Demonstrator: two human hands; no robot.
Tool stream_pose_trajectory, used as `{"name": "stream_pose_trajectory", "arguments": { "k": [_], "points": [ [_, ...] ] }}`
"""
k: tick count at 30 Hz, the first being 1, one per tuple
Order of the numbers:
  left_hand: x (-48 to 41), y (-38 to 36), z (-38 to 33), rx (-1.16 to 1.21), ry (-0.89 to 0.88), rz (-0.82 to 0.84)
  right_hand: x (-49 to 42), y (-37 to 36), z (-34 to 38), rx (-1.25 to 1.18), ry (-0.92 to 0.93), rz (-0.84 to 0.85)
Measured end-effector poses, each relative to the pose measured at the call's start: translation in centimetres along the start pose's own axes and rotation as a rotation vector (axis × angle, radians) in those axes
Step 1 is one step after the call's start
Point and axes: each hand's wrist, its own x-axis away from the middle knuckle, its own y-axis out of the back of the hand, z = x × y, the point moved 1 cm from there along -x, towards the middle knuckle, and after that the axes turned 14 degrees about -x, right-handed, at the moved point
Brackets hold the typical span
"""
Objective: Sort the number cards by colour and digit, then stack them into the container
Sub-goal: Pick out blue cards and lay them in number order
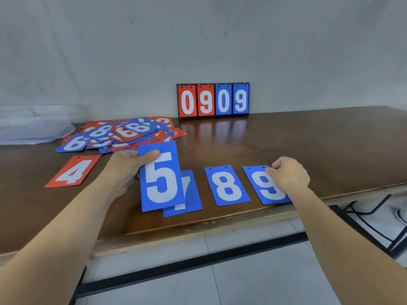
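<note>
While the left hand [130, 164] grips the blue 5 card [161, 177] by its far left corner, thumb on its face, the card hangs near the near edge of the tabletop [308, 139], covering part of the blue 7 card [192, 194] beneath. Right of that lie the blue 8 card [226, 186] and blue 9 card [262, 188], long axes running near to far, punched holes at the far end. The right hand [288, 175] pinches the 9's far right corner with curled fingers. I'd judge the 5 belongs left of the 7, towards the red 4 card [73, 171], so the left hand is nearer. Beyond, towards the far left corner, sprawls a mixed card pile [119, 134] beside white sheets [33, 130]. A flip scoreboard [212, 100] reading 0909 stands at the far edge against the pale wall.
</note>
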Motion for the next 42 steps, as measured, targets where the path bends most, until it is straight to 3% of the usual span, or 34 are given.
{"name": "stream_pose_trajectory", "arguments": {
  "k": [4,12,16,19,23,26,28,30,34,38,40,42],
  "points": [
    [0.2,2.3,1.5,-0.103,0.019,-0.070,2.0,-0.4,3.1,-0.076,0.126,-0.026],
    [0.9,6.6,4.5,-0.297,0.091,-0.112,10.3,-5.8,10.6,-0.259,0.400,0.183],
    [0.4,6.3,6.3,-0.675,0.028,-0.248,12.7,-8.1,11.3,-0.113,0.462,0.122],
    [0.1,5.5,7.3,-0.915,-0.002,-0.309,12.7,-8.2,10.1,0.015,0.419,0.005],
    [-0.7,5.2,8.2,-0.899,-0.036,-0.353,12.4,-8.0,8.0,0.103,0.245,0.035],
    [-0.1,4.9,7.9,-0.876,-0.133,-0.406,13.2,-8.3,7.7,0.146,0.222,0.106],
    [0.4,4.4,7.9,-0.889,-0.277,-0.364,13.7,-8.4,8.1,0.154,0.243,0.128],
    [1.0,3.8,8.0,-0.923,-0.384,-0.216,14.0,-8.4,8.3,0.161,0.258,0.135],
    [1.6,3.3,8.2,-1.023,-0.431,0.030,14.2,-8.1,8.2,0.069,0.282,0.142],
    [1.7,3.0,8.3,-1.109,-0.434,0.059,12.6,-5.8,6.8,-0.053,0.271,-0.067],
    [1.8,2.9,8.2,-1.122,-0.445,0.054,10.9,-4.5,5.2,-0.011,0.193,-0.187],
    [2.0,2.9,8.2,-1.125,-0.450,0.055,9.9,-3.9,3.9,0.031,0.047,-0.203]
  ]
}}
